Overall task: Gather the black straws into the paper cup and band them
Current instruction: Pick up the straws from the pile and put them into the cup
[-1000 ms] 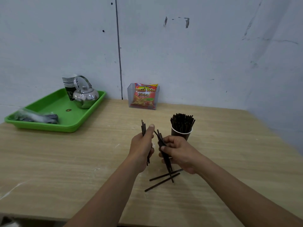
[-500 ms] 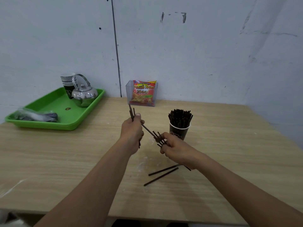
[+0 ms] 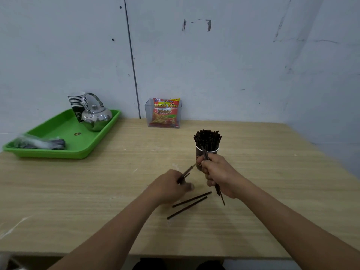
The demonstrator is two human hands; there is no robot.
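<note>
Black straws (image 3: 216,189) clenched in right hand (image 3: 220,175), just in front of straw-filled paper cup (image 3: 206,155). Left hand (image 3: 171,185) pinches a blurred few (image 3: 186,172). Two loose straws (image 3: 190,204) lie on wooden table (image 3: 78,191) below both grips.

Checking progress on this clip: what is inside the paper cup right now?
The paper cup holds a dense bunch of black straws standing upright, tops above the rim. Their lower parts and the cup's bottom are hidden by its wall and the right hand.
</note>
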